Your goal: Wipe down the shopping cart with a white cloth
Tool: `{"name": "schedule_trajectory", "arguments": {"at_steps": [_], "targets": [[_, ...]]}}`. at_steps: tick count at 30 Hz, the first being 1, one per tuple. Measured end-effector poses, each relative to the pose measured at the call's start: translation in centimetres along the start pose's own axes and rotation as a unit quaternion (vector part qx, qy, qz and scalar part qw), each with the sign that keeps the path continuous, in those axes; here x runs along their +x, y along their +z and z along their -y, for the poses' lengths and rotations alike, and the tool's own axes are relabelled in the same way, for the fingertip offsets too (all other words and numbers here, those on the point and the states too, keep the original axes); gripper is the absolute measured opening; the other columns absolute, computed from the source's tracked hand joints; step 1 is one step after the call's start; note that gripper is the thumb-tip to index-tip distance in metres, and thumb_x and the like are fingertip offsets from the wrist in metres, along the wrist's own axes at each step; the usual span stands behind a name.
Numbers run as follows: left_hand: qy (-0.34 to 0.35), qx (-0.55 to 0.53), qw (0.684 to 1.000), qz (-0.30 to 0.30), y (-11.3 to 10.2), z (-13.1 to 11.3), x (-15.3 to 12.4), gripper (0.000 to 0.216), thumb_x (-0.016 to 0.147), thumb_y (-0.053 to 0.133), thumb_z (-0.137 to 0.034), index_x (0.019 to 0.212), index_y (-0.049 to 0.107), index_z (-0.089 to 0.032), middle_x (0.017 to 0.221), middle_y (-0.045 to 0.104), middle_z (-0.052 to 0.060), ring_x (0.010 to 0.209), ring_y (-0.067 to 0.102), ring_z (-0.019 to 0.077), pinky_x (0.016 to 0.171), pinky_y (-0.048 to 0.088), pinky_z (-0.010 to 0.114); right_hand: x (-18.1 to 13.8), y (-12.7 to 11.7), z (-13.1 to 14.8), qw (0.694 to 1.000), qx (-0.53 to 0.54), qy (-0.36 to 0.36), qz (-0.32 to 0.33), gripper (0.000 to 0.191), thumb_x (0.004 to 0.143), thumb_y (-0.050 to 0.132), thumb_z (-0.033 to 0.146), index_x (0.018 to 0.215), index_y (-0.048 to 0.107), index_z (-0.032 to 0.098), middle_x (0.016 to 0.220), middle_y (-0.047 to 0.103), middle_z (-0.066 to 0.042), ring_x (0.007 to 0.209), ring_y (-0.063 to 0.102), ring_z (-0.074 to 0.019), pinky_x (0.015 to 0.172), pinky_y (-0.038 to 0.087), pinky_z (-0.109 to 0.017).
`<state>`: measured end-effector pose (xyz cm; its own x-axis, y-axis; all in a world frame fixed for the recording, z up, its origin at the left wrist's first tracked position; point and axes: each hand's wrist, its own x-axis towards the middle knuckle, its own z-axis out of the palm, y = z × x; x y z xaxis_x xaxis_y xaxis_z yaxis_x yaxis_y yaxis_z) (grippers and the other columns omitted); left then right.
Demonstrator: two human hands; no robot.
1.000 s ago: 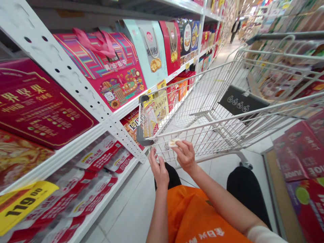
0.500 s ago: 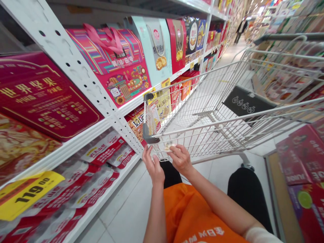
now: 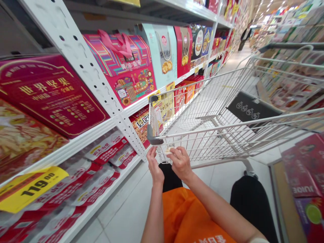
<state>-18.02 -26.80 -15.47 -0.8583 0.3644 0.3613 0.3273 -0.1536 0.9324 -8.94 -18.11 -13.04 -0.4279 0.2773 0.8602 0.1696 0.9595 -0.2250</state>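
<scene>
One small pale piece [image 3: 168,151]: located at the right fingertips, just beside the cart's front corner; off-white, blurred, details unreadable.
Right hand [image 3: 181,164] grip: thumb and fingers clamped on the small pale piece.
Left hand [image 3: 155,171] grip: thumb and fingers apart, raised alongside the right hand; contact with the cart cannot be determined.
Shopping cart [image 3: 215,128]: stands directly beyond both hands, wire side obstructing the way forward; grey corner bumper [image 3: 152,135] near the left fingertips, dark panel [image 3: 253,107] toward the handle end.
Shelf rack, left [image 3: 83,72]: carries a pink gift box [image 3: 136,84] and a pale-blue box [image 3: 168,69]; yellow price tag [image 3: 40,184] reads 119.00.
Red cartons, right [image 3: 305,165]: stacked near the cart, beside the wearer's knee.
Clothing: orange apron [image 3: 192,216], black trousers [image 3: 253,206].
Aisle, far end: one person [image 3: 244,37] in dark clothing.
</scene>
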Motion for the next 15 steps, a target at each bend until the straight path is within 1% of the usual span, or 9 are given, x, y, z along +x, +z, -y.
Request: {"name": "schedule_trajectory", "arguments": {"at_steps": [3,5,6,8,10,12,13,15], "targets": [[-0.004,-0.003,1.000,-0.012,0.2,-0.1,-0.3,0.060,0.096,0.028,-0.063,0.129,0.052,-0.019,0.136,0.055,0.015,0.128,0.053,0.0245,0.109,0.038,0.041,1.3,-0.3,0.3,0.999,0.007,-0.014,-0.043,0.027,0.089,0.053,0.006,0.095,0.072,0.023,0.103,0.073,-0.003,0.100,0.056,-0.0180,0.089,0.052,-0.031],[-0.008,-0.009,1.000,-0.016,0.1,-0.1,-0.4,0.060,0.096,0.028,-0.063,0.130,0.051,-0.019,0.137,0.055,0.015,0.128,0.053,0.0242,0.109,0.038,0.041,1.3,0.1,0.3,0.997,0.001,-0.033,-0.064,0.026,0.090,0.054,0.007,0.101,0.072,0.023,0.106,0.073,-0.003,0.103,0.056,-0.0176,0.093,0.051,-0.032],[-0.009,-0.012,1.000,-0.015,0.1,-0.1,-0.4,0.060,0.096,0.028,-0.063,0.130,0.051,-0.020,0.138,0.054,0.015,0.129,0.052,0.0241,0.110,0.038,0.041,1.0,0.4,0.4,0.997,-0.004,-0.041,-0.064,0.026,0.090,0.054,0.007,0.102,0.071,0.023,0.107,0.074,-0.004,0.104,0.057,-0.0171,0.094,0.050,-0.031],[-0.010,-0.018,1.000,-0.006,-0.2,0.0,-0.4,0.060,0.096,0.029,-0.064,0.131,0.050,-0.020,0.140,0.053,0.015,0.130,0.051,0.0241,0.111,0.037,0.041,-0.1,0.9,0.6,0.998,-0.009,-0.055,-0.040,0.026,0.092,0.052,0.007,0.102,0.071,0.021,0.108,0.074,-0.005,0.105,0.059,-0.0158,0.095,0.050,-0.031],[-0.011,-0.025,1.000,0.001,-0.3,0.0,-0.4,0.059,0.096,0.029,-0.062,0.132,0.049,-0.020,0.138,0.055,0.015,0.130,0.052,0.0241,0.111,0.037,0.042,-1.1,1.2,0.9,0.998,-0.001,-0.067,0.004,0.025,0.093,0.050,0.008,0.099,0.072,0.021,0.107,0.074,-0.005,0.103,0.060,-0.0149,0.092,0.051,-0.030],[-0.013,-0.030,0.999,-0.002,-0.3,0.0,-0.5,0.058,0.097,0.030,-0.061,0.131,0.049,-0.019,0.135,0.057,0.015,0.127,0.054,0.0244,0.110,0.039,0.042,-1.1,1.0,1.4,0.996,0.010,-0.086,0.034,0.022,0.094,0.052,0.011,0.097,0.072,0.020,0.108,0.074,-0.005,0.101,0.061,-0.0151,0.088,0.052,-0.030],[-0.014,-0.030,0.999,-0.006,-0.3,0.0,-0.5,0.057,0.097,0.029,-0.060,0.131,0.050,-0.018,0.134,0.058,0.015,0.126,0.055,0.0246,0.109,0.040,0.042,-0.8,0.9,1.6,0.995,0.012,-0.098,0.031,0.019,0.093,0.055,0.013,0.098,0.072,0.021,0.109,0.073,-0.004,0.102,0.061,-0.0157,0.087,0.052,-0.031],[-0.017,-0.033,0.999,-0.009,-0.2,-0.1,-0.7,0.058,0.097,0.029,-0.060,0.130,0.050,-0.016,0.133,0.057,0.016,0.124,0.056,0.0251,0.108,0.041,0.042,0.2,0.6,1.8,0.994,0.005,-0.111,0.004,0.017,0.091,0.060,0.015,0.102,0.071,0.022,0.114,0.073,-0.003,0.106,0.060,-0.0173,0.089,0.051,-0.032]]}}
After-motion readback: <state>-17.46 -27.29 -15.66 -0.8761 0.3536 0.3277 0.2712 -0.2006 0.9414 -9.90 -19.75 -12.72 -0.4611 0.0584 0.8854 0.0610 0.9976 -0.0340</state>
